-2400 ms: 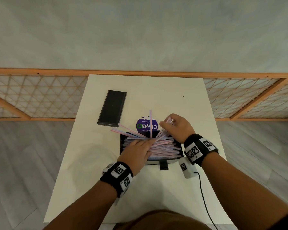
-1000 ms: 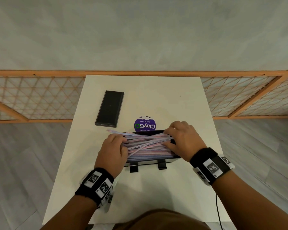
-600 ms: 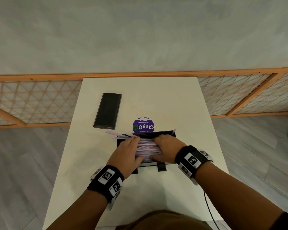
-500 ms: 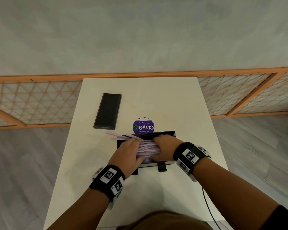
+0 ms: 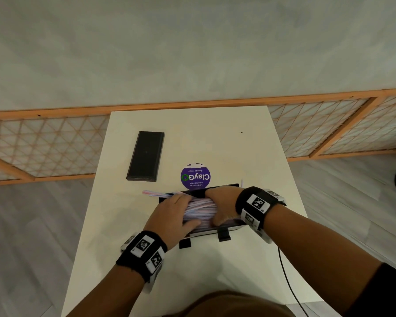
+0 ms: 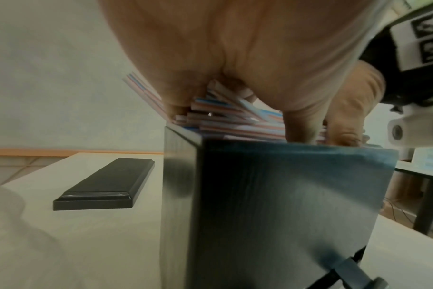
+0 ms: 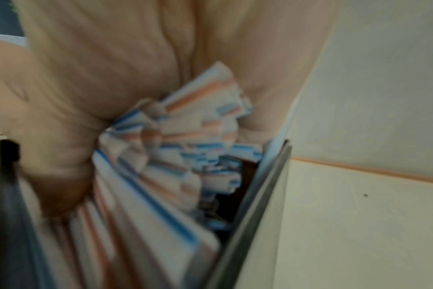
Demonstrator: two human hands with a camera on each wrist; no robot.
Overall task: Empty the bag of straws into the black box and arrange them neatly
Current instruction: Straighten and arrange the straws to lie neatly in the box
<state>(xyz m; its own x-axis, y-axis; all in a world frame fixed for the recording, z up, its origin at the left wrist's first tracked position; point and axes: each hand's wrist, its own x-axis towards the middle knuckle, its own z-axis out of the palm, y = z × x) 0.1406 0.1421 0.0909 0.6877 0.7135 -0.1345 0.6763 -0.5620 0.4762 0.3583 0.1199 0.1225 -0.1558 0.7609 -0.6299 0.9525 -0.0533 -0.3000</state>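
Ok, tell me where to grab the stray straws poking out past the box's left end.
Pinch the stray straws by their free tips, coming from the left; those ends overhang the box wall with open table beneath, and the left hand sits beside them.

Open tabletop [image 5: 215, 138] beyond and right of the black box [image 5: 224, 227]; black lid [image 5: 146, 156] and purple sticker [image 5: 195, 176] lying far-left. Box mouth blocked by both hands, left hand [image 5: 172, 216] and right hand [image 5: 222, 207], over heaped straws [image 5: 199, 208].

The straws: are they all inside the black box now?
No. A few straws stick out past the left edge of the black box.
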